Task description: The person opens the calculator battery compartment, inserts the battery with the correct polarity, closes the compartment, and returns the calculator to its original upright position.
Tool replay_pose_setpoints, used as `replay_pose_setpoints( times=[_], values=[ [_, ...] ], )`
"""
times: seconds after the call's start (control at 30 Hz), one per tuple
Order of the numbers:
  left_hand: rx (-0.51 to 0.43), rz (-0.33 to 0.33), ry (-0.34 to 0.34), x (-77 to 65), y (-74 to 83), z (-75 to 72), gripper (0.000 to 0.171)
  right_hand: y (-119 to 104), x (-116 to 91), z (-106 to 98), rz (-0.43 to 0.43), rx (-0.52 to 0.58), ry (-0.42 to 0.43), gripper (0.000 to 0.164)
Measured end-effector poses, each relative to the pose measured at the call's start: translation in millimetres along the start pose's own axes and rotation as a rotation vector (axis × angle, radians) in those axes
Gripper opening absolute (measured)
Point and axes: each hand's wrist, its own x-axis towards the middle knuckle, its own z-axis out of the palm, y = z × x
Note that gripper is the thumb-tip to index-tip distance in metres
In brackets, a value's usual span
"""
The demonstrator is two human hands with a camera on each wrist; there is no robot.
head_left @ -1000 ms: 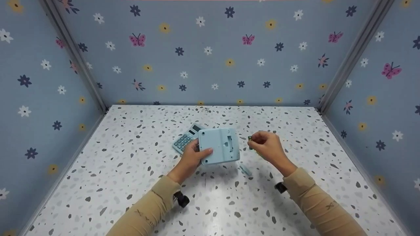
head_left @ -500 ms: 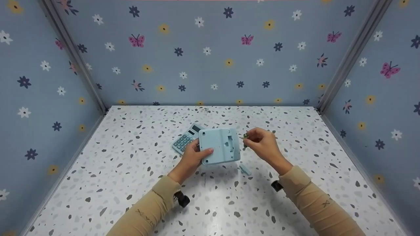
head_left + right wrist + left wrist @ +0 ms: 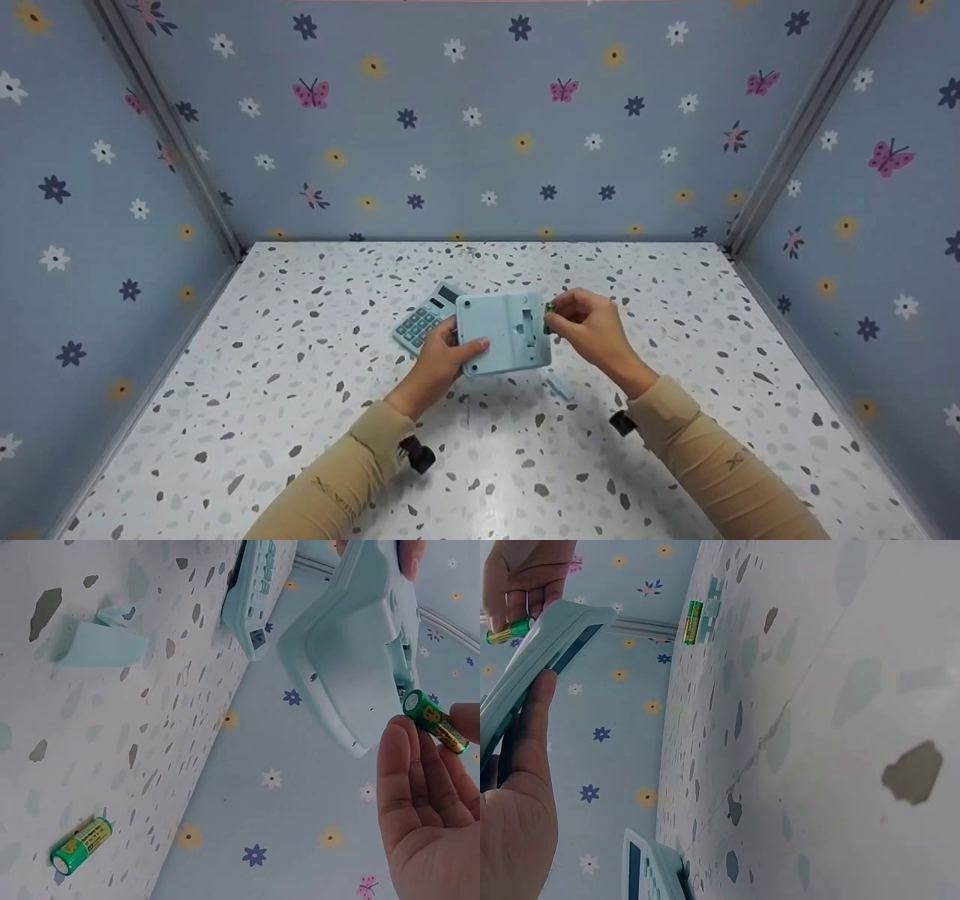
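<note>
My left hand point(image 3: 441, 361) grips a light-blue calculator point(image 3: 491, 337) by its left side, thumb on the back. Its underside faces up, and an uncovered battery slot point(image 3: 528, 328) shows near the right edge. Between thumb and fingertips, my right hand point(image 3: 600, 334) pinches a green-and-gold battery point(image 3: 436, 721) beside that edge, close to the slot. Below them on the table lies the small light-blue battery cover point(image 3: 557, 388). A second green battery point(image 3: 81, 846) lies near this cover in both wrist views; in the head view the right hand hides it.
Another light-blue calculator point(image 3: 418, 322) lies keys up on the speckled white table point(image 3: 315, 420), partly covered by the held one. Flower-printed panels point(image 3: 480, 150) stand at the back and both sides.
My right hand has moved left with the battery, from a gap away to right beside the held calculator's edge. The left hand and the calculator have hardly shifted.
</note>
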Motion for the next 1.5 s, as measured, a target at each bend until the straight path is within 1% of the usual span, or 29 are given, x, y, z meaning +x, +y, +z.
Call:
replay_pose_setpoints(
  times=[0.23, 0.37, 0.8, 1.1, 1.5],
  values=[
    [-0.008, -0.005, 0.003, 0.8, -0.9, 0.4, 0.062, 0, 0, 6, -0.01, 0.033, -0.011, 0.011],
    [-0.013, -0.004, 0.004, 1.5, -1.6, 0.4, 0.062, -1, 0, 9, -0.009, 0.03, -0.005, 0.01],
    [0.014, 0.016, -0.009, 1.2, -2.3, 0.8, 0.061, -1, 1, 16, -0.029, 0.022, 0.004, 0.009],
    [0.034, 0.006, -0.009, 0.3, -2.7, 1.8, 0.061, -1, -2, 20, -0.006, -0.011, 0.001, 0.011],
    [0.053, 0.017, -0.001, -1.5, -1.9, 2.5, 0.063, 0, -1, 22, 0.024, -0.037, 0.0, 0.009]
  ],
)
